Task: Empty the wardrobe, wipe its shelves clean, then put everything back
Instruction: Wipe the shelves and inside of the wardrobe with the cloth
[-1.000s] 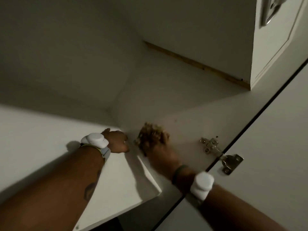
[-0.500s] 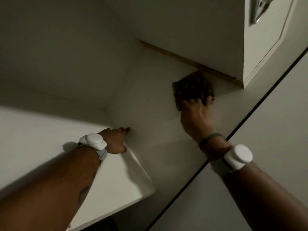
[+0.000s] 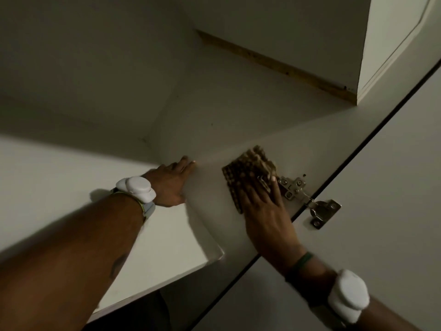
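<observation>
**Cloth pressed on the wardrobe wall**

The brown bumpy cloth [image 3: 245,170] lies flat against the inside wall [image 3: 226,115] of the wardrobe, just above the shelf's corner and right beside the metal hinge [image 3: 307,199]. Your right hand [image 3: 265,211] lies on top of it with the fingers straight and spread. You are pressing the cloth to the wall, not squeezing it. One fingertip sits very near the hinge plate.

Your left hand [image 3: 171,182] rests flat on the white shelf [image 3: 59,175] – fingers straight, holding nothing – and its tips touch the wall where it meets the shelf. The two hands are near each other but apart.

Each wrist wears a white round band – the left one [image 3: 136,188] and the right one [image 3: 348,295]. A thin green band [image 3: 303,260] sits on the right wrist too. The hinge joins the wall to the white door [image 3: 381,211] on the right.
</observation>
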A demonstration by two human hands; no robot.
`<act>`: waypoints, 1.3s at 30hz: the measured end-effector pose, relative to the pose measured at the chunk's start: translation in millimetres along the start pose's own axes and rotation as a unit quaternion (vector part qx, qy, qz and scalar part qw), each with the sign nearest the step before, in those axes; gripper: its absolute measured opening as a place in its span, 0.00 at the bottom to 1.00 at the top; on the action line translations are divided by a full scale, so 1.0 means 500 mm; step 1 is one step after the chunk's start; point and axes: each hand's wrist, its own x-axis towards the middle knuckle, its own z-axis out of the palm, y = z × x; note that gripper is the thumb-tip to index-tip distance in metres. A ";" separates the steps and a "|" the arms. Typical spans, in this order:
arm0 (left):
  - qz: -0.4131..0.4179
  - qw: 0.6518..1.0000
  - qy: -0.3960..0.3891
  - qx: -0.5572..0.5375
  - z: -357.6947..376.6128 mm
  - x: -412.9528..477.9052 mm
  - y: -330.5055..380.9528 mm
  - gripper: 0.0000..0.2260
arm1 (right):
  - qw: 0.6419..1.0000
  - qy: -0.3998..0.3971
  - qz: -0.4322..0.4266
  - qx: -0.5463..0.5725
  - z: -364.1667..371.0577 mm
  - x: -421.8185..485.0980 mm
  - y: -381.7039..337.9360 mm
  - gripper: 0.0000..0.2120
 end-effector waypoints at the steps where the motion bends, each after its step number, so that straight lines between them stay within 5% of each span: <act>1: 0.007 1.000 0.011 0.001 -0.003 0.000 0.006 0.47 | 0.999 -0.003 -0.037 -0.003 0.014 -0.027 -0.026 0.30; 5: 0.050 0.996 0.075 0.025 -0.008 -0.001 0.029 0.46 | 0.979 -0.070 -0.190 -0.021 0.041 -0.110 -0.088 0.30; 10: 0.039 0.997 0.070 0.012 0.003 0.003 0.023 0.46 | 0.998 -0.019 0.056 -0.020 -0.019 -0.101 -0.017 0.31; 14: 0.044 0.996 0.076 0.028 -0.002 0.000 0.029 0.46 | 0.981 -0.098 -0.165 -0.007 0.028 -0.169 -0.082 0.35; 16: 0.051 0.995 0.076 0.029 -0.003 -0.001 0.034 0.46 | 0.971 -0.114 -0.209 -0.017 0.037 -0.160 -0.063 0.33; 23: 0.065 0.992 0.106 0.032 -0.007 -0.004 0.049 0.43 | 0.990 -0.064 -0.109 -0.056 -0.032 0.062 -0.024 0.32; 31: 0.107 0.981 0.159 0.020 -0.013 0.002 0.058 0.44 | 0.994 -0.012 0.094 -0.053 -0.156 0.186 0.212 0.29; 34: 0.137 0.973 0.185 0.029 -0.007 0.004 0.077 0.42 | 0.990 -0.056 -0.130 -0.003 -0.129 0.118 0.149 0.29; 36: 0.152 0.968 0.199 0.034 -0.006 0.005 0.086 0.41 | 0.974 -0.085 -0.205 0.039 -0.132 0.094 0.152 0.28; 39: 0.159 0.967 0.199 0.030 -0.012 0.002 0.088 0.41 | 0.997 -0.025 -0.018 0.065 -0.184 0.124 0.263 0.25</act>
